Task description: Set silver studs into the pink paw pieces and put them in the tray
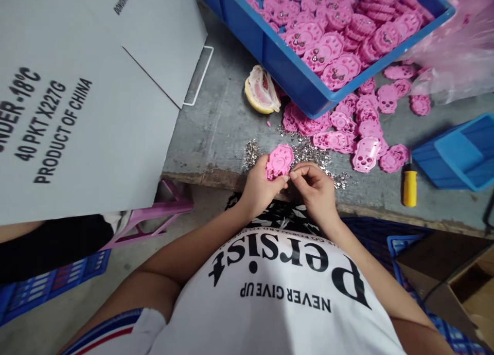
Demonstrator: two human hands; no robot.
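Observation:
A pink molded plastic piece [280,161] is held in my left hand [259,187], between thumb and fingers, just over the table's near edge. My right hand [317,189] is closed in a pinch beside the piece's lower right edge; whatever its fingertips hold is too small to make out. Small shiny metal parts [309,153] lie scattered on the table just beyond both hands, with a smaller heap to the left. Past them lie several loose pink pieces [339,139], some stacked on each other.
A blue bin [309,95] full of pink pieces stands at the back. A cut pomelo piece [262,91] lies beside it. At right are a yellow-handled screwdriver [409,188] and a small blue tray [432,162]. A large white carton [96,113] blocks the left. Another person's arm [23,230] shows below it.

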